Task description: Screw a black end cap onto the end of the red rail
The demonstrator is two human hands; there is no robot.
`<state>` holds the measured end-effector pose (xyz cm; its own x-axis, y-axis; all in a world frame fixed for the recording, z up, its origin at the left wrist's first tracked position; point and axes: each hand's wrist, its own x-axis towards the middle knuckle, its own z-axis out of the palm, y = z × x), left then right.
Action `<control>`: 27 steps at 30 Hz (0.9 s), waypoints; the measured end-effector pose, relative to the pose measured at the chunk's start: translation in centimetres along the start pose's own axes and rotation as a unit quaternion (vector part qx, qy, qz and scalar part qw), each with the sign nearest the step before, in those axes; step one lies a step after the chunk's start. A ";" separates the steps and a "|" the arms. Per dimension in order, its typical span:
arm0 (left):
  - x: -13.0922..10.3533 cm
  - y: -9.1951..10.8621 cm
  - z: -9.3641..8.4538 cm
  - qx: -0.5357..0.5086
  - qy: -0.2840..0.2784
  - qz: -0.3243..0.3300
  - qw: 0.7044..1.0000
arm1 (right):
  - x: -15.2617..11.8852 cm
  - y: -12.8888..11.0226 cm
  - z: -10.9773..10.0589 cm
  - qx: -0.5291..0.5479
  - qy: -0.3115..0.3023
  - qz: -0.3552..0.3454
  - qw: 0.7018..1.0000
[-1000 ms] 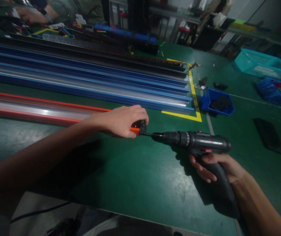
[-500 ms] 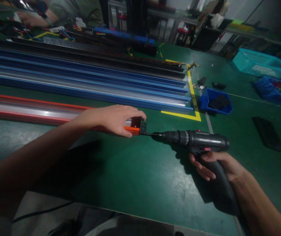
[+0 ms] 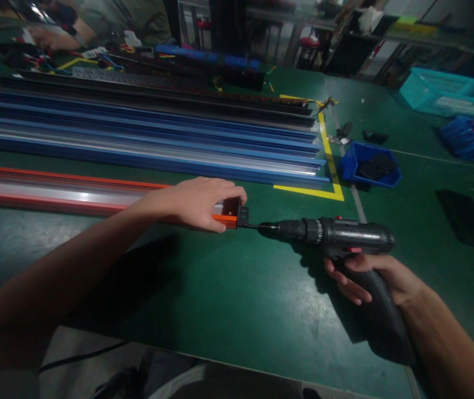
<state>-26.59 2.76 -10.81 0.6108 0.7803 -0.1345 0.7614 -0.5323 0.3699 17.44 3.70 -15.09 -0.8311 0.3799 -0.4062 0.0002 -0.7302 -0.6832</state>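
My left hand (image 3: 199,204) is wrapped over the right end of a long orange-red metal profile (image 3: 83,196). A small black end piece (image 3: 243,216) sits against that end, beside my fingertips. My right hand (image 3: 370,274) grips the handle of a black power drill (image 3: 345,234), which points left. The drill's thin bit reaches the lower part of the end piece; whether a screw is there is too small to tell.
Several blue profiles (image 3: 149,138) lie behind the orange-red one. A blue bin (image 3: 372,164) with black parts, a black flat object (image 3: 465,219) and a turquoise basket (image 3: 448,94) are at right. A person's hand (image 3: 50,39) is at the back left.
The camera view has shifted slightly, so most things on the right appear a little further right. Both hands keep their grips, and the bit stays at the end piece.
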 end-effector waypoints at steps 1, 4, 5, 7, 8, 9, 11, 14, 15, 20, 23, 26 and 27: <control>0.0 0.0 0.0 -0.001 -0.001 -0.002 1.000 | 0.0 0.0 0.0 0.001 0.000 -0.002 1.000; 0.0 0.0 0.0 -0.002 0.002 -0.007 1.000 | 0.1 0.0 0.2 0.004 0.004 -0.004 1.000; 0.0 0.0 0.0 -0.003 0.002 -0.007 1.000 | 0.1 0.0 0.3 0.006 0.006 -0.003 1.000; 0.0 0.0 0.0 -0.005 0.001 -0.006 1.000 | 0.1 -0.1 0.4 0.009 0.011 -0.002 1.000; 0.0 -0.1 0.1 -0.005 0.000 -0.007 1.000 | 0.1 -0.1 0.5 0.010 0.012 -0.001 1.000; 0.0 -0.1 0.1 -0.006 -0.001 -0.007 1.000 | 0.1 -0.1 0.5 0.011 0.013 0.001 1.000; 0.0 -0.1 0.1 -0.005 -0.002 -0.011 1.000 | 0.2 -0.1 0.5 0.012 0.014 0.006 1.000; 0.0 -0.1 0.0 -0.004 -0.005 -0.013 1.000 | 0.2 0.0 0.4 0.012 0.013 0.008 1.000; 0.0 -0.1 0.0 -0.004 -0.006 -0.013 1.000 | 0.2 -0.1 0.4 0.011 0.014 0.007 1.000; 0.1 0.1 -0.1 -0.001 -0.008 -0.015 1.000 | 0.2 -0.2 0.5 0.006 0.018 0.009 1.000; 0.1 0.1 -0.1 -0.002 -0.006 -0.015 1.000 | 0.1 -0.2 0.6 0.003 0.025 0.009 1.000; 0.0 0.0 -0.1 -0.003 -0.003 -0.012 1.000 | 0.1 -0.1 0.5 0.002 0.030 0.012 0.999; 0.0 0.0 0.0 -0.003 -0.003 -0.011 1.000 | 0.1 -0.1 0.5 0.004 0.032 0.014 0.999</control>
<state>-26.56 2.81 -10.77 0.5952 0.7897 -0.1488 0.7735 -0.5129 0.3722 17.12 3.50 -14.75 -0.7939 0.3944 -0.4628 0.0187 -0.7449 -0.6669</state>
